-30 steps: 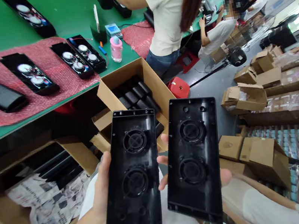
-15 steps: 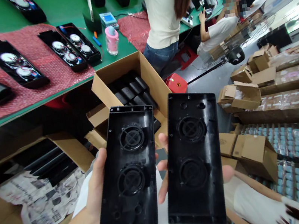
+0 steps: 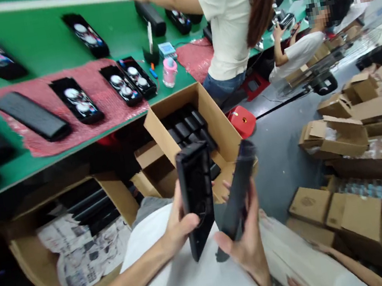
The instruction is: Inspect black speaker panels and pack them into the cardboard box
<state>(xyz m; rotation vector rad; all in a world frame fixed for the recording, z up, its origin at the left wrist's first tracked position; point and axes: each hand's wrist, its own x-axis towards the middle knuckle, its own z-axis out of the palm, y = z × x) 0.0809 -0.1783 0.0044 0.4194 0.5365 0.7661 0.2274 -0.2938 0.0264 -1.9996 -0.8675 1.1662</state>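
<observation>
My left hand (image 3: 179, 219) is closed around a black plastic speaker shell (image 3: 198, 190), its thumb pressed on the near side and its hollow inside partly showing. Closed on a second black speaker shell (image 3: 237, 193) is my right hand (image 3: 247, 238); this shell is tilted, with its narrow side toward me, and looks blurred. The two shells are held upright side by side, apart from each other, above my lap. Just beyond them stands an open cardboard box (image 3: 212, 106) with several black shells (image 3: 188, 124) inside.
Along the green bench (image 3: 52, 44), pink bubble wrap (image 3: 37, 97) bears speaker housings with wired drivers (image 3: 75, 98). A pink bottle (image 3: 169, 73) stands by the box. Lower left, another box (image 3: 112, 194) holds black parts and newspaper. A co-worker (image 3: 229, 16) reaches over the bench; cartons (image 3: 364, 227) line the right.
Both shells have turned from facing me with their hollow insides to nearly edge-on. My view has shifted, so the bench and box sit farther right and lower.
</observation>
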